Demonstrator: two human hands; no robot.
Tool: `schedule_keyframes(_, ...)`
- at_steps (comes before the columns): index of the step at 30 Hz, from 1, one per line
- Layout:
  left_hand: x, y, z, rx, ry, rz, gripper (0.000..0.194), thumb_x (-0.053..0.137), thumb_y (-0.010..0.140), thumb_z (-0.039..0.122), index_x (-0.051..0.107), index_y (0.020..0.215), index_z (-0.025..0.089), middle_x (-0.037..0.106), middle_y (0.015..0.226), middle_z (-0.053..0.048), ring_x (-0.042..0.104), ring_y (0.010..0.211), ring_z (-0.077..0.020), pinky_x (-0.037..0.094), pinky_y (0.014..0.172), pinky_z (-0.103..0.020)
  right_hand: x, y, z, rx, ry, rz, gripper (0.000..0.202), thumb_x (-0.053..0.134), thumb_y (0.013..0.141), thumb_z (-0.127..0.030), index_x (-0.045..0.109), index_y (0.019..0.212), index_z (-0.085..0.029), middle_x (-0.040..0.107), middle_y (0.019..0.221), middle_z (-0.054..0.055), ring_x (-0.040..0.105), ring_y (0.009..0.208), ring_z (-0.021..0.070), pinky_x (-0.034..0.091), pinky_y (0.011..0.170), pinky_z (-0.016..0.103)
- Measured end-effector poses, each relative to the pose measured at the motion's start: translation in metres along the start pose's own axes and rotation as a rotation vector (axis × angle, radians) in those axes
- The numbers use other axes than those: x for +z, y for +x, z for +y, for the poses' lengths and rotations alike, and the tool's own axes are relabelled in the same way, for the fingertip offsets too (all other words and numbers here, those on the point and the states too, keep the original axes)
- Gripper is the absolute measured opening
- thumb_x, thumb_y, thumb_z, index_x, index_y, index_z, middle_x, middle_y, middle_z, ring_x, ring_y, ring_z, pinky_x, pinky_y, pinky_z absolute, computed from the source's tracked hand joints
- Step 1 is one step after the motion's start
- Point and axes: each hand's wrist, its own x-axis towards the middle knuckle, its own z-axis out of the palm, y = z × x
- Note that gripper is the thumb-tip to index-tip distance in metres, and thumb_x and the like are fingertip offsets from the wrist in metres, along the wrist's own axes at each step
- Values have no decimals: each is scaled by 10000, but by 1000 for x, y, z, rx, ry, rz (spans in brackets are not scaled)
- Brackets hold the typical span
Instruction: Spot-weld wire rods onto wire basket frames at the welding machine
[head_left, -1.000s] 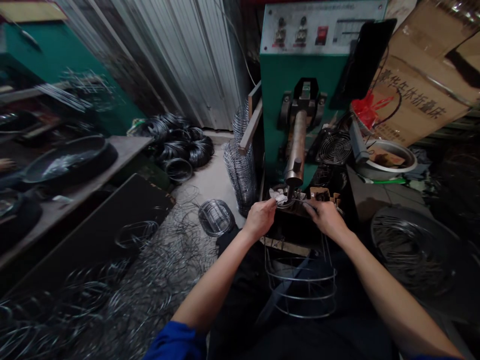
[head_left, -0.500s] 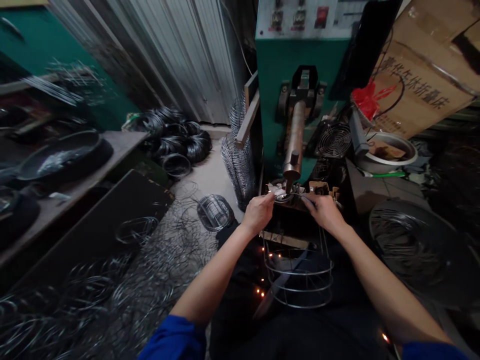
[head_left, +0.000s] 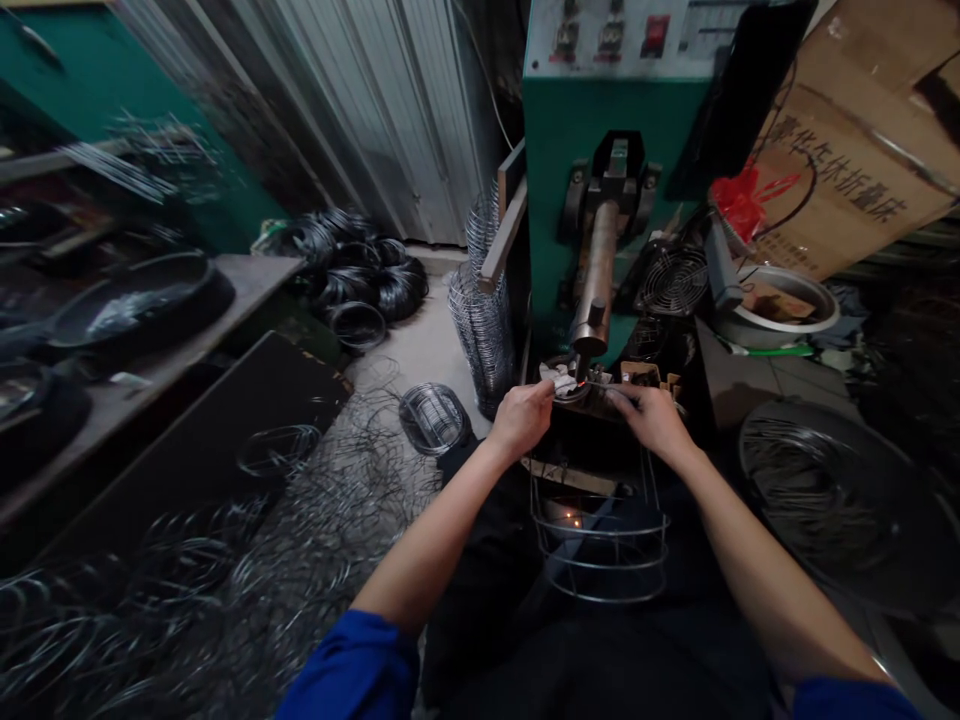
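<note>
A wire basket frame (head_left: 604, 566) with curved rungs hangs below my hands, over my dark-clothed lap. My left hand (head_left: 523, 420) pinches its upper left end, left of the welding machine's electrode tip (head_left: 582, 366). On the other side my right hand (head_left: 654, 418) is closed on the upper right end, where a thin wire runs from the fingers toward the tip. A small red glow shows at the tip, between the hands. My fingers partly hide the gripped wire. Behind stands the green spot welding machine (head_left: 559, 130) with its metal electrode arm (head_left: 598, 265).
Stacked wire frames (head_left: 484, 320) stand left of the machine, with one wire frame (head_left: 433, 418) on the floor. Loose wire (head_left: 300, 540) litters the floor at left. A dark basin (head_left: 832, 500) of wire pieces sits at right, below a metal bowl (head_left: 784, 325) and cardboard box (head_left: 847, 170).
The scattered sparks have mostly died down, leaving a few below and a glow at the electrode tip. The view has shifted slightly; both hands keep their grip.
</note>
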Motion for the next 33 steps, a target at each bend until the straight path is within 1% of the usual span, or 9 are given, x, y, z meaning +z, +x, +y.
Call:
schedule_keyframes(4, 0, 3, 2, -25, -38, 21, 156, 520, 922, 158, 601, 790, 183, 588, 672, -9, 486, 600, -139, 278, 600, -265, -4, -12, 7, 239, 288, -124, 455, 601, 886, -590, 758, 957, -169, 689, 660, 33, 600, 488, 154, 439, 451, 251)
schedule_keyframes(10, -7, -9, -5, -140, -251, 94, 227, 606, 928, 364, 691, 953, 155, 597, 686, 1, 508, 619, -121, 362, 609, -234, 0, -29, 10, 329, 629, -71, 486, 731, 748, -636, 682, 775, -153, 556, 581, -19, 445, 415, 78, 291, 358, 202)
schedule_keyframes(13, -6, -63, -7, -376, -609, 160, 446, 623, 903, 505, 628, 1201, 172, 671, 904, -42, 615, 789, -155, 467, 706, -247, 6, -31, 7, 294, 607, -9, 482, 696, 779, -633, 659, 724, -155, 541, 550, -21, 418, 402, 74, 287, 367, 210)
schedule_keyframes(16, 5, -136, 4, -813, -1057, 142, 660, 671, 843, 598, 474, 1347, 221, 641, 1176, -98, 667, 938, -195, 532, 739, -285, 14, -34, 3, 265, 573, 38, 486, 652, 808, -632, 685, 772, -149, 546, 545, -18, 441, 406, 92, 313, 386, 224)
schedule_keyframes(20, 20, -193, 31, -1123, -1684, -88, 654, 707, 800, 634, 507, 1215, 169, 645, 1216, -177, 704, 943, -266, 585, 727, -366, 20, -53, -6, 198, 447, 166, 466, 588, 874, -589, 736, 881, -148, 590, 574, 3, 502, 439, 129, 398, 450, 255)
schedule_keyframes(24, 25, -184, 52, -1256, -1685, -31, 449, 763, 788, 332, 578, 1153, 146, 673, 1235, -171, 707, 793, -192, 594, 661, -301, 11, -90, -20, 46, 295, 305, 395, 532, 959, -515, 767, 1035, -207, 727, 834, 62, 645, 699, 189, 534, 720, 316)
schedule_keyframes(27, 32, -169, 59, -1283, -1611, -24, 531, 791, 688, 241, 616, 1180, 144, 718, 1113, -117, 649, 657, -121, 589, 620, -259, -7, -118, -11, -25, 289, 300, 388, 545, 977, -499, 727, 1190, -230, 737, 964, 60, 674, 844, 196, 543, 822, 322)
schedule_keyframes(30, 40, -163, 62, -1236, -1515, -19, 675, 866, 532, 209, 632, 1165, 173, 709, 898, -32, 632, 638, -116, 613, 673, -290, -39, -149, 29, -18, 223, 211, 375, 615, 949, -490, 717, 1194, -225, 740, 1081, 63, 685, 973, 204, 528, 907, 324)
schedule_keyframes(33, 47, -161, 63, -1132, -1362, 52, 728, 928, 422, 228, 621, 1082, 208, 660, 800, 29, 598, 592, -94, 571, 582, -225, -79, -195, 91, 323, -65, 220, 289, 571, 982, -401, 716, 1137, -205, 743, 1130, 82, 684, 1045, 213, 503, 952, 331)
